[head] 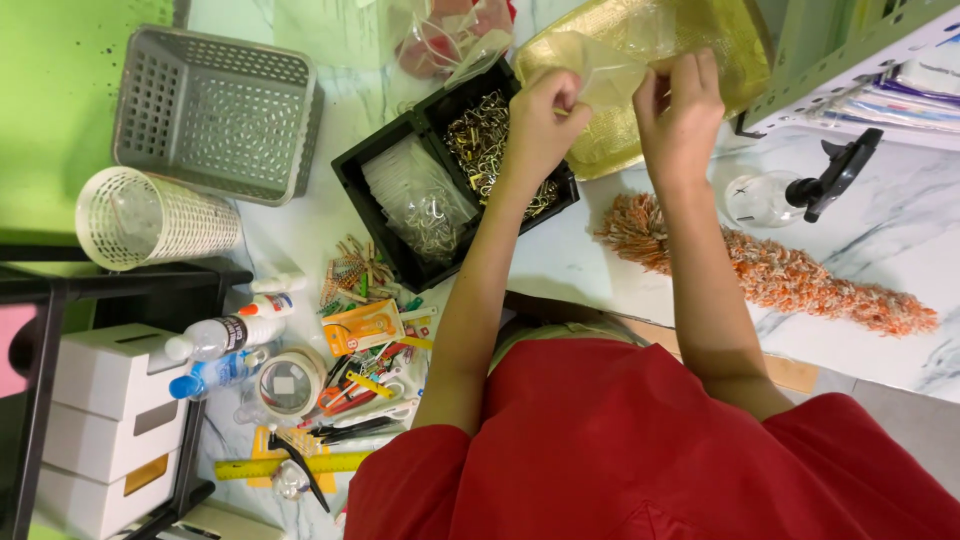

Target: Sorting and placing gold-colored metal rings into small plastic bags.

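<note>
The left hand and the right hand are both pinching the edge of a small clear plastic bag, fingers closed on the film at two spots with a short span of it between them, and the bag is hanging in the air just above the far end of a black divided tray and in front of a gold mesh pouch lying on the marble table. The bag is looking very light, thin and limp, so it is likely crumpling and sliding under the fingers rather than keeping any shape; gripping it close to the rim with fingertip pinches, as both hands are doing, seems the surest hold. Whether anything is sitting inside it cannot be told. The tray is holding gold metal clips in one compartment and more clear bags in the other. An orange fluffy duster and a spray bottle are lying well apart to the right
</note>
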